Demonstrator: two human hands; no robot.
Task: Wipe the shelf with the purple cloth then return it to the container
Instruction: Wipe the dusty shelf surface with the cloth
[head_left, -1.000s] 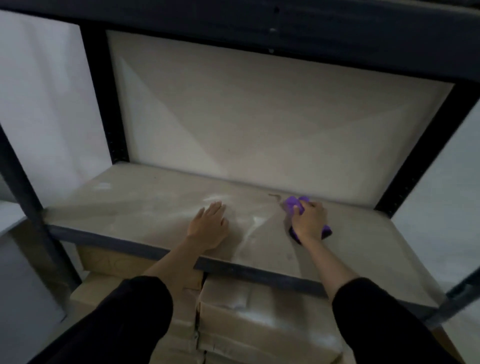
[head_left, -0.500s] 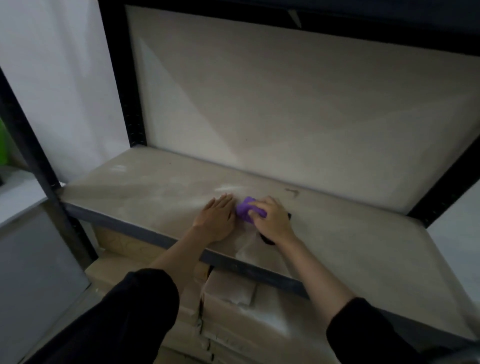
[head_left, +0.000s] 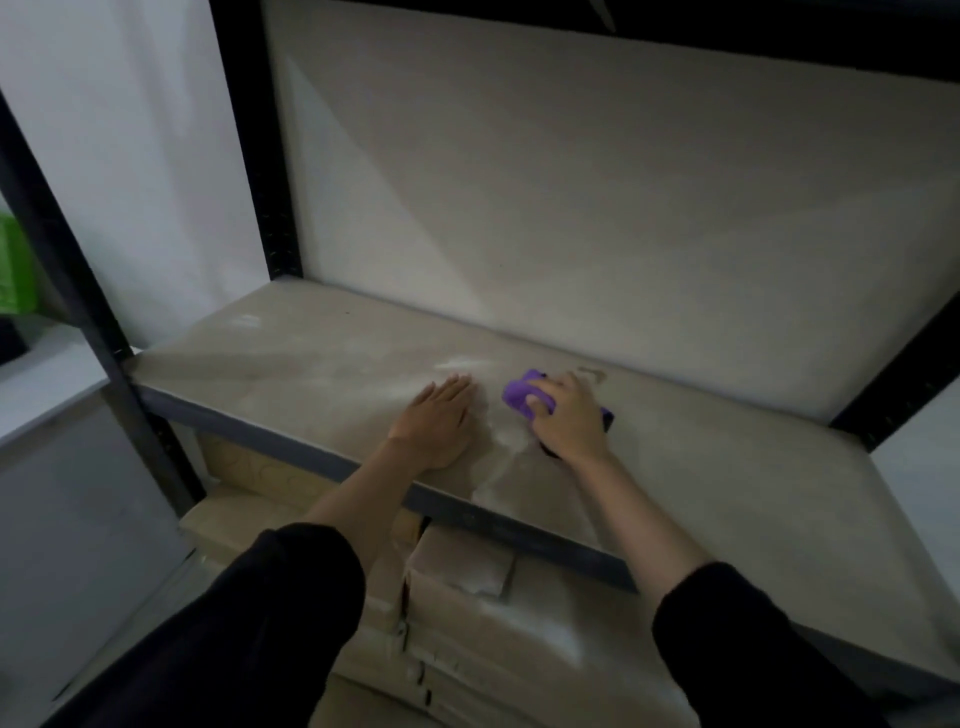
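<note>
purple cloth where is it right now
Head view: the purple cloth sits on the shelf, just right of centre, gripped under the right hand, with the left hand flat beside it.

From the right hand (head_left: 569, 423), gripping the cloth (head_left: 519, 397), I saw bare shelf (head_left: 727, 493) open toward 3 o'clock. At 9 the flat left hand (head_left: 436, 423) lay just beside, blocking. The back panel (head_left: 571, 208) closed 12; a post (head_left: 260, 156) stood at 10.
</note>
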